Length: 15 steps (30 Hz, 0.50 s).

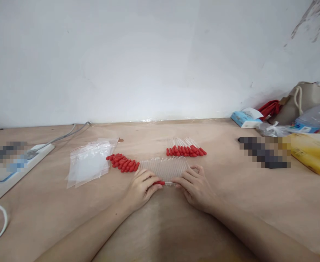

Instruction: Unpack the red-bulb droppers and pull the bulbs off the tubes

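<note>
Between the thumb and fingers of my left hand [142, 187] is a red rubber bulb [159, 182], fitted over one end of a clear glass dropper tube [168, 183]. My right hand [194, 185] pinches that tube toward its other end. Just beyond my fingers lies a row of bare clear tubes [162, 166], side by side. Loose red bulbs [123, 162] form a pile to the left of this row. Behind it, several droppers with red bulbs [186, 150] lie together, their tubes pointing toward the wall.
Clear zip bags [90, 162] are stacked left of the bulbs. A white power strip [20, 174] with cables sits at far left. On the right are a blurred dark object [263, 153], a yellow package [314, 153], a blue tissue pack [245, 119] and a plastic bottle [316, 116].
</note>
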Motion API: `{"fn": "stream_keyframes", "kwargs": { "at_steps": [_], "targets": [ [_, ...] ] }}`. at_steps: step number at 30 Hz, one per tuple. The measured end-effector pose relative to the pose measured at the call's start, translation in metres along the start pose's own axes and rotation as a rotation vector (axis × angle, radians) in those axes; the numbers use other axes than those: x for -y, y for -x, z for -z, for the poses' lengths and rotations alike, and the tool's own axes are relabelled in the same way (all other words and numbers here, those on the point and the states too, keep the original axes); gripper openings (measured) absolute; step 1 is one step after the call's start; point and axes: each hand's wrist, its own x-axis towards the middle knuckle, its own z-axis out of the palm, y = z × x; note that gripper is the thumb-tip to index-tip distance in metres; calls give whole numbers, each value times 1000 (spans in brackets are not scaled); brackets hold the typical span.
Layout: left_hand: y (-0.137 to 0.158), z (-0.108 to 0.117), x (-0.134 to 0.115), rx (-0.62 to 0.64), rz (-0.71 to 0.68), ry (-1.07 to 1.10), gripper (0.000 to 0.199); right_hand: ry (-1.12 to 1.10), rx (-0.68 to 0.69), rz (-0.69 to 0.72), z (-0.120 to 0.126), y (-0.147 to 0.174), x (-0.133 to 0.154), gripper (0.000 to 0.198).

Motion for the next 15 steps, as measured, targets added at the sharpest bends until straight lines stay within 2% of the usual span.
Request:
{"fn": "stream_keyframes", "kwargs": {
  "at_steps": [4, 8, 15],
  "targets": [
    [-2, 0, 0, -36, -33, -49, 12, 19, -10, 18, -3, -1, 0, 14],
    [-1, -2, -3, -62, -110, -71, 12, 44, -87, 63, -8, 1, 3, 13],
    [1, 2, -7, -7, -174, -112, 16, 71, -125, 119, -7, 8, 3, 6]
  ]
}}
